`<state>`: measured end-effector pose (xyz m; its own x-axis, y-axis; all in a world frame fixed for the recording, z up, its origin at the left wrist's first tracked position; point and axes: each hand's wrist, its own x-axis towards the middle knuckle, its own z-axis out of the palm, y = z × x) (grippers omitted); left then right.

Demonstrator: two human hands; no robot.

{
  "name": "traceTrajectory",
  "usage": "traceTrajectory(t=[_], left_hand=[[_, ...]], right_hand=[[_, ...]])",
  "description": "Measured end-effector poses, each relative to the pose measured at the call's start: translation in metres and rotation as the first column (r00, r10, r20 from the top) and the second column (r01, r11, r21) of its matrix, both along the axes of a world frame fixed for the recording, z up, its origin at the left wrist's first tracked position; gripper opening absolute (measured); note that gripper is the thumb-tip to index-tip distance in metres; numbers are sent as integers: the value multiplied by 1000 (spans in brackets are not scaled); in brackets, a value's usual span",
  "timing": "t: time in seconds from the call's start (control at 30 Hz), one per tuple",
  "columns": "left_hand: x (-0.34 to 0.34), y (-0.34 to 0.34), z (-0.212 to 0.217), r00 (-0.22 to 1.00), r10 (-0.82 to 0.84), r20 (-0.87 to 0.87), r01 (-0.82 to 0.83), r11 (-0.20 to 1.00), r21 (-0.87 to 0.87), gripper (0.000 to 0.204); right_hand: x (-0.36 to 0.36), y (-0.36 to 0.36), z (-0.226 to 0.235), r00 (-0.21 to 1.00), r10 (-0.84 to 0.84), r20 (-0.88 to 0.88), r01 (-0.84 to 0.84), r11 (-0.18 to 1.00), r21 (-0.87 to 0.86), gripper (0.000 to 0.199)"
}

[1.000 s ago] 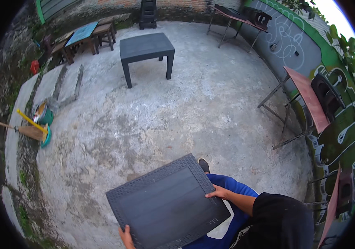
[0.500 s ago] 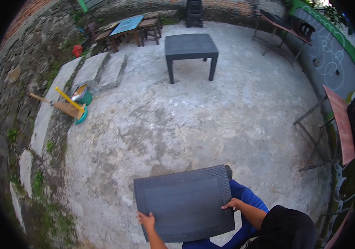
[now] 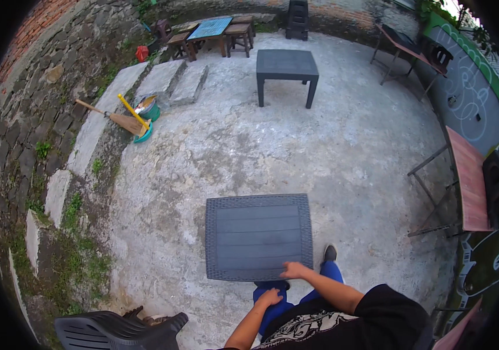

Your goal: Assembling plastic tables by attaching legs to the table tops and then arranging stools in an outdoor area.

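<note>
Dark-grey rectangular plastic table w/ woven-pattern border, prev. held by both hands, now sits level on rough grey concrete floor fwd. of wearer, so L hand is unloaded, fingers slack, R hand at near edge, grip indeterminable.

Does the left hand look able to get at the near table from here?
Probably yes: the left hand is over the trousers, close to the near table's edge, with nothing visible blocking the way.
</note>
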<state>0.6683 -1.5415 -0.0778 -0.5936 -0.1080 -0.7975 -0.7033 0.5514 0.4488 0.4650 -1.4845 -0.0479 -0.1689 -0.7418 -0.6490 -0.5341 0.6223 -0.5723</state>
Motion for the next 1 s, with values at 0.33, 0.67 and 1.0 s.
traceTrajectory(t=[0.33,0.67,1.0], left_hand=[[-106,-9,5,959,-268,88,278,952,-128,56],[-492,128,18,889,-258,-379,202,962,-183,42],[-698,332,118,744,-457,-488,513,858,-23,48]], right_hand=[[-119,229,-3,902,-424,80,431,896,-109,58],[-283,671,38,123,-922,-368,991,133,0,36],[-412,664,40,0,-1000,-6,973,1,-230,36]])
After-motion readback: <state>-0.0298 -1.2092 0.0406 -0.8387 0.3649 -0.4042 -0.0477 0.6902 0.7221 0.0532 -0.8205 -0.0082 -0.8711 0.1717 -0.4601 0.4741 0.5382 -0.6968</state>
